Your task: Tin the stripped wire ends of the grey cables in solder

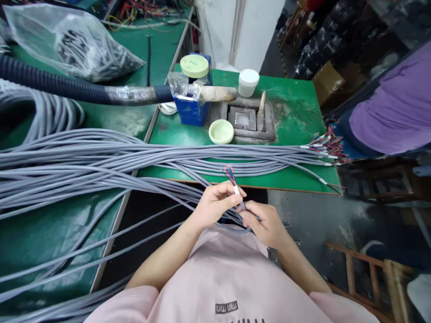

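Grey, round, plastic-looking cable (243, 205) mid-frame, pinched by left hand (217, 202) and right hand (264, 221)
Cable-end handling, I'd guess (fiddly); next wants steadiness.

grey cables (236, 152) bar the near side of the table (299, 106); passage lies right of the white tub (248, 84), the ribbed hose (78, 90) blocking leftward

Fingers (231, 201) partly hide the held grey cable (243, 206).
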`<state>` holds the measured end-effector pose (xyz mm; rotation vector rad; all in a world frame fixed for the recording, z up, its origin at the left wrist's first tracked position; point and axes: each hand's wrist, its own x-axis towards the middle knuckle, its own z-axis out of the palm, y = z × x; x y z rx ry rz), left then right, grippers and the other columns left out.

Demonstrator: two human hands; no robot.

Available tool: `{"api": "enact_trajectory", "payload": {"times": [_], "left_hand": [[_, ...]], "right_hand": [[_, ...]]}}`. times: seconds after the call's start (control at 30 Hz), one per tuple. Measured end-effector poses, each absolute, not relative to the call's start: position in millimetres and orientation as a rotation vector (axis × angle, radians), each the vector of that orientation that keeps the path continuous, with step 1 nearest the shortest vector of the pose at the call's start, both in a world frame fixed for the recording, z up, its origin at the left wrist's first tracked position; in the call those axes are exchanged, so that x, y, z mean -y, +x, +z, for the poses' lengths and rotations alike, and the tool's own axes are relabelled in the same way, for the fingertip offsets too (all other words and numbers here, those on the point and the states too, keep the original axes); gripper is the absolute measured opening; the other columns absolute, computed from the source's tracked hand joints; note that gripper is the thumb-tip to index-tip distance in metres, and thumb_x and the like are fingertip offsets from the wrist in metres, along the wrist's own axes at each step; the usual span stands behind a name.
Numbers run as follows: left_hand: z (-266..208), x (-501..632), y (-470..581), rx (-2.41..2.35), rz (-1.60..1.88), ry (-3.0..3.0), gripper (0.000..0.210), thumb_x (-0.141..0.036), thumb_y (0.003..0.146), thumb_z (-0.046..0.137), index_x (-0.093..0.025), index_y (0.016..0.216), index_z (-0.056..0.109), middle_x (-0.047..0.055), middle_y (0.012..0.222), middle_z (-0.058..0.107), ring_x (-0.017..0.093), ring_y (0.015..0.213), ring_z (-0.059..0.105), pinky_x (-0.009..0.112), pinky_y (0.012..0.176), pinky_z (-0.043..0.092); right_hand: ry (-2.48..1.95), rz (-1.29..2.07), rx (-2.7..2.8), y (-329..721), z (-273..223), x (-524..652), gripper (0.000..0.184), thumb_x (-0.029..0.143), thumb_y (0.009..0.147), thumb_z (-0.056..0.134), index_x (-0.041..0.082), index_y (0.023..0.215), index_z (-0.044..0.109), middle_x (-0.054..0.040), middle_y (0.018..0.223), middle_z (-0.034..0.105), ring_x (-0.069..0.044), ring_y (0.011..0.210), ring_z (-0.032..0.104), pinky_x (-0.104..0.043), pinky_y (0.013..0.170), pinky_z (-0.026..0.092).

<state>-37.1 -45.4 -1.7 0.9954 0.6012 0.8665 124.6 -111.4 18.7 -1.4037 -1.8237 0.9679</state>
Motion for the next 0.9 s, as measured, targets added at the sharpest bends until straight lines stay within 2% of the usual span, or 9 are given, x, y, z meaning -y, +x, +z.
{"api": "enact_trajectory", "payload": {"times": [0.13, 0.33, 0.5, 0.63, 0.77, 0.9], "left_hand": [[-1, 47, -36, -0.537, 0.817, 0.880, 0.026, -0.038, 0.071, 0.077, -0.014, 0.079, 0.072, 0.000, 0.057, 0.060, 0.010, 0.052, 0.056, 0.023, 0.054, 0.047], [-9, 43, -36, -0.699, 1.019, 0.792, 0.024, -0.036, 0.066, 0.081, -0.016, 0.073, 0.069, -0.001, 0.062, 0.062, 0.008, 0.059, 0.055, 0.021, 0.061, 0.047], [-7, 36, -39, -0.772, 1.088, 0.761, 0.026, -0.037, 0.066, 0.080, -0.016, 0.069, 0.064, -0.003, 0.057, 0.058, 0.007, 0.055, 0.051, 0.020, 0.058, 0.044], [-4, 39, -38, -0.882, 1.202, 0.889, 0.022, -0.035, 0.071, 0.077, -0.017, 0.067, 0.064, -0.002, 0.062, 0.061, 0.008, 0.058, 0.052, 0.021, 0.059, 0.044], [-2, 44, -38, -0.985, 1.421, 1.256, 0.011, -0.028, 0.075, 0.072, -0.018, 0.074, 0.067, -0.001, 0.069, 0.064, 0.011, 0.065, 0.056, 0.024, 0.066, 0.046], [0, 42, -41, -0.997, 1.392, 1.403, 0.007, -0.026, 0.077, 0.071, -0.019, 0.077, 0.070, 0.000, 0.071, 0.065, 0.012, 0.067, 0.056, 0.025, 0.068, 0.046]], "right_hand": [[-1.360, 1.098, 1.780, 124, 18, 110, 0.019, 0.025, 0.091, 0.047, 0.019, 0.085, 0.064, 0.0032, 0.058, 0.061, -0.010, 0.052, 0.057, -0.021, 0.056, 0.043], [-1.443, 0.962, 1.796, 122, 17, 108, 0.020, 0.028, 0.091, 0.050, 0.018, 0.081, 0.065, 0.0027, 0.056, 0.060, -0.010, 0.052, 0.056, -0.021, 0.056, 0.042], [-1.459, 0.879, 1.878, 117, 16, 105, 0.024, 0.029, 0.092, 0.048, 0.018, 0.078, 0.064, 0.0018, 0.056, 0.060, -0.010, 0.053, 0.055, -0.021, 0.057, 0.040], [-1.501, 0.818, 1.875, 115, 15, 105, 0.025, 0.028, 0.093, 0.047, 0.018, 0.078, 0.063, 0.0015, 0.058, 0.061, -0.010, 0.054, 0.055, -0.021, 0.058, 0.039], [-1.542, 0.700, 1.942, 115, 12, 105, 0.026, 0.029, 0.095, 0.045, 0.018, 0.079, 0.064, -0.0008, 0.063, 0.064, -0.011, 0.058, 0.058, -0.023, 0.059, 0.038], [-1.581, 0.558, 2.042, 115, 9, 105, 0.031, 0.032, 0.096, 0.043, 0.018, 0.078, 0.064, -0.0028, 0.064, 0.064, -0.013, 0.059, 0.058, -0.025, 0.060, 0.037]]}}
